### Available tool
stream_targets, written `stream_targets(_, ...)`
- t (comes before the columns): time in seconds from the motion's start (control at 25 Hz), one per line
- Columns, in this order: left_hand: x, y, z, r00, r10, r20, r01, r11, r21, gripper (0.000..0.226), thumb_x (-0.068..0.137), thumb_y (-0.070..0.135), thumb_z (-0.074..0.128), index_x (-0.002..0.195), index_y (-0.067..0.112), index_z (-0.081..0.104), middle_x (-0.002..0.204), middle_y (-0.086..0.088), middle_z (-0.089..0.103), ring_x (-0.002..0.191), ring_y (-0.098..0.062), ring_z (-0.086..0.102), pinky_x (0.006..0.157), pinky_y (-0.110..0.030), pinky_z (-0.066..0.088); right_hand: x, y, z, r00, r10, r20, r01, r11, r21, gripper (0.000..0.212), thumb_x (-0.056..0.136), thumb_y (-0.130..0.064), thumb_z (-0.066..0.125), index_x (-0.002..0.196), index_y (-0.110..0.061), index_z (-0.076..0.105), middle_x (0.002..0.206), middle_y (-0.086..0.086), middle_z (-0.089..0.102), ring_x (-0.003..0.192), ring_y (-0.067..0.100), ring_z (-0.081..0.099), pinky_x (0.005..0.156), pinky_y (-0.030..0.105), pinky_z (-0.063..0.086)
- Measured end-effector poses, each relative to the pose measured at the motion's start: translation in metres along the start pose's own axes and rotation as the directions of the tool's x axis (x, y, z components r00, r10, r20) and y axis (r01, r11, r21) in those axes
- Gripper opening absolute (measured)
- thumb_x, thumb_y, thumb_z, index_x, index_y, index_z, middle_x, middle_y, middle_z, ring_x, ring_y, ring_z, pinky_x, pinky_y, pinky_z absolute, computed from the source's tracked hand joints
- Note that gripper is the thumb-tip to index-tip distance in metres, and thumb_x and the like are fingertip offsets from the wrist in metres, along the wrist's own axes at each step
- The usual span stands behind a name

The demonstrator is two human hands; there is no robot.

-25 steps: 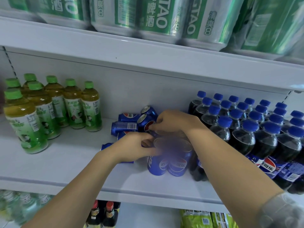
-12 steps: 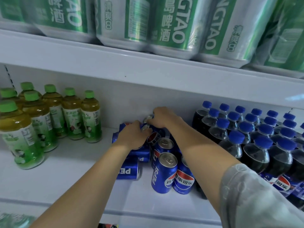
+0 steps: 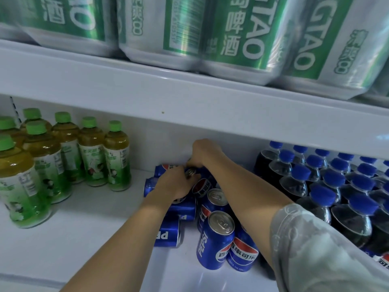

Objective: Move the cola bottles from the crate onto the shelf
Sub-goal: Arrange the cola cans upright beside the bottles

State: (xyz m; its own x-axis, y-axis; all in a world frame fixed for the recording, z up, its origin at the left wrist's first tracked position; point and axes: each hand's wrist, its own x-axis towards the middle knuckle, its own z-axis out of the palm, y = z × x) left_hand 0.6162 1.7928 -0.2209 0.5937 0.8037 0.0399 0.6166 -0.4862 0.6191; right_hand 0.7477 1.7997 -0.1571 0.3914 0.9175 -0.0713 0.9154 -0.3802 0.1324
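Several blue cola cans sit on the white shelf (image 3: 73, 239). Some stand upright, like the front can (image 3: 214, 241); others lie on their sides, like the lying can (image 3: 167, 233). My left hand (image 3: 175, 184) curls over a lying can in the middle of the pile. Farther back near the wall, my right hand (image 3: 203, 152) grips the top of another can (image 3: 190, 171). Dark cola bottles with blue caps (image 3: 320, 197) stand packed at the right. No crate is in view.
Green-capped tea bottles (image 3: 63, 152) stand at the left of the shelf. The shelf above (image 3: 189, 98) hangs low over my hands and carries wrapped packs of green beer cans (image 3: 189, 32). Bare shelf lies between the tea bottles and the cans.
Both hands have reached deeper toward the back wall, from the front upright cans to the lying cans behind. The view has moved closer and tilted upward.
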Motion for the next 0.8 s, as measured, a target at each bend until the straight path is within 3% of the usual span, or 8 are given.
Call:
stream_targets(0.12,0.006,0.001,0.001,1.0,0.017,-0.011,-0.018,0.997,-0.078,0.038,0.094,0.051,0.059,0.106,0.016,0.067,0.101,-0.006,0.072,0.089,-0.021,0.066,0.082,-0.04,0.056,0.002,0.007,-0.003,0.998,-0.003,0.058,0.004,1.0,-0.016,0.034,0.091,-0.047,0.064,0.09,-0.014,0.053,0.086,-0.001,0.048,0.091,0.024,0.052,0.087,0.037,0.051)
stream_targets(0.28,0.005,0.012,0.001,0.999,0.023,-0.034,-0.027,0.994,-0.108,0.037,0.091,0.049,0.063,0.095,0.013,0.069,0.09,-0.006,0.071,0.085,-0.023,0.066,0.078,-0.039,0.055,0.002,0.024,-0.011,0.998,0.024,0.063,-0.028,0.998,0.053,0.033,0.086,-0.042,0.07,0.074,-0.017,0.051,0.075,0.001,0.055,0.061,0.014,0.054,0.054,0.025,0.042)
stream_targets(0.44,0.004,0.033,0.005,0.996,0.061,-0.061,-0.065,0.996,-0.06,0.033,0.084,0.047,0.071,0.089,0.015,0.066,0.088,-0.003,0.068,0.085,-0.022,0.064,0.069,-0.031,0.046,-0.002,0.044,-0.007,0.995,0.072,0.066,-0.073,0.997,0.026,0.034,0.081,-0.053,0.069,0.08,-0.02,0.058,0.082,0.002,0.061,0.073,0.018,0.058,0.066,0.03,0.047)
stream_targets(0.52,0.004,0.044,0.005,0.995,0.084,-0.055,-0.084,0.996,0.006,0.038,0.081,0.048,0.074,0.1,0.015,0.065,0.096,-0.003,0.068,0.083,-0.019,0.058,0.068,-0.028,0.042,-0.004,0.052,-0.006,0.993,0.082,0.08,-0.085,0.996,0.042,0.034,0.08,-0.055,0.07,0.077,-0.023,0.057,0.084,0.001,0.063,0.071,0.017,0.058,0.065,0.03,0.045)
stream_targets(0.68,0.002,0.057,0.01,0.994,0.108,0.018,-0.109,0.994,0.025,0.053,0.079,0.044,0.076,0.118,0.011,0.059,0.11,-0.007,0.067,0.096,-0.024,0.063,0.073,-0.032,0.047,-0.011,0.065,-0.006,0.988,0.082,0.133,-0.096,0.99,0.104,0.033,0.083,-0.052,0.07,0.078,-0.021,0.058,0.082,0.0,0.062,0.073,0.017,0.059,0.063,0.029,0.044)
stream_targets(0.8,0.001,0.059,0.014,0.989,0.134,0.061,-0.132,0.99,-0.04,0.044,0.086,0.041,0.071,0.113,0.008,0.063,0.094,-0.01,0.067,0.086,-0.024,0.064,0.061,-0.027,0.043,-0.011,0.069,-0.004,0.982,0.086,0.167,-0.111,0.984,0.143,0.032,0.085,-0.049,0.069,0.077,-0.018,0.061,0.082,0.002,0.062,0.075,0.02,0.06,0.066,0.03,0.046)
